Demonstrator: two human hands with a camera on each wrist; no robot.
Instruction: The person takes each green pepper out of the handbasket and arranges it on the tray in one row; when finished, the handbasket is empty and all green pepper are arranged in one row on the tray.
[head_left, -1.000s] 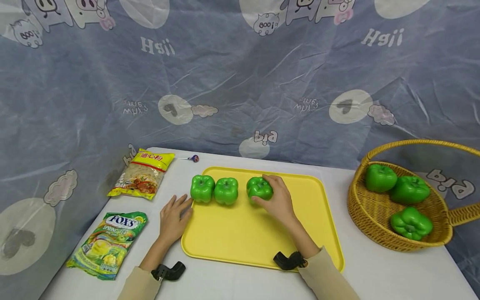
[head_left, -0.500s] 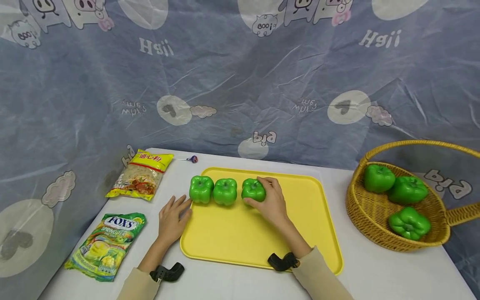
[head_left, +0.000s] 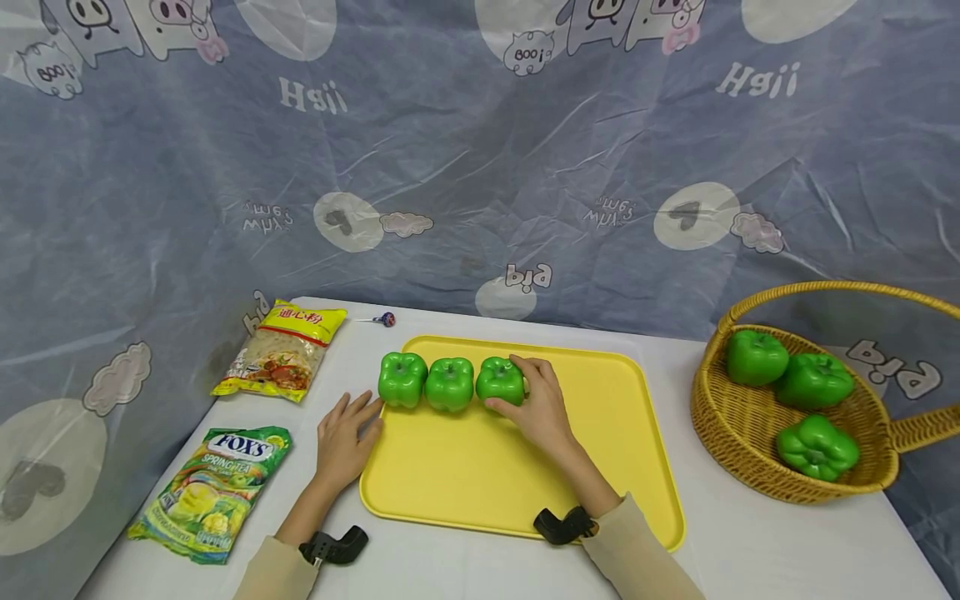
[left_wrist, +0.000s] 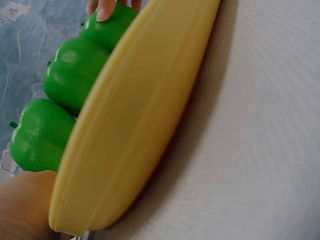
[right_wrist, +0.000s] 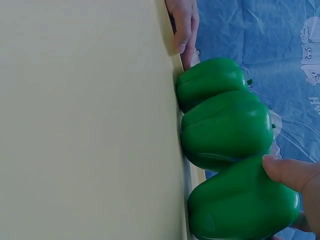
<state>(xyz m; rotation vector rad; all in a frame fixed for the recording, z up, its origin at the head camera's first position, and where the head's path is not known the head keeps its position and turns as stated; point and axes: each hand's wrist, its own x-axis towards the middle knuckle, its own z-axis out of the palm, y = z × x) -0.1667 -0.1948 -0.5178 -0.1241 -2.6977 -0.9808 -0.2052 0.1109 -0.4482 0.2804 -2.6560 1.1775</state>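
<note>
Three green bell peppers stand in a row on the yellow tray (head_left: pixel 465 475), toward its back left. My right hand (head_left: pixel 543 410) grips the right-hand bell pepper (head_left: pixel 498 380), thumb at the front and fingers behind. In the right wrist view this pepper (right_wrist: pixel 245 205) stands upright on the tray, close beside the middle bell pepper (right_wrist: pixel 227 131). The left bell pepper (head_left: pixel 402 380) sits by the tray's left rim. At that rim my left hand (head_left: pixel 347 437) rests with fingers spread and relaxed, holding nothing, its fingertips near the left pepper.
A wicker basket (head_left: pixel 738 454) with three more green bell peppers stands at the right. To the left lie a green FOX'S candy bag (head_left: pixel 213 492) and a yellow pasta packet (head_left: pixel 285 350). A lollipop (head_left: pixel 386 318) lies behind the tray. Patterned cloth (head_left: pixel 450 167) hangs at the back.
My right hand has moved left with its bell pepper, narrowing the gap to the middle one. My left hand and the other peppers stay in place.
</note>
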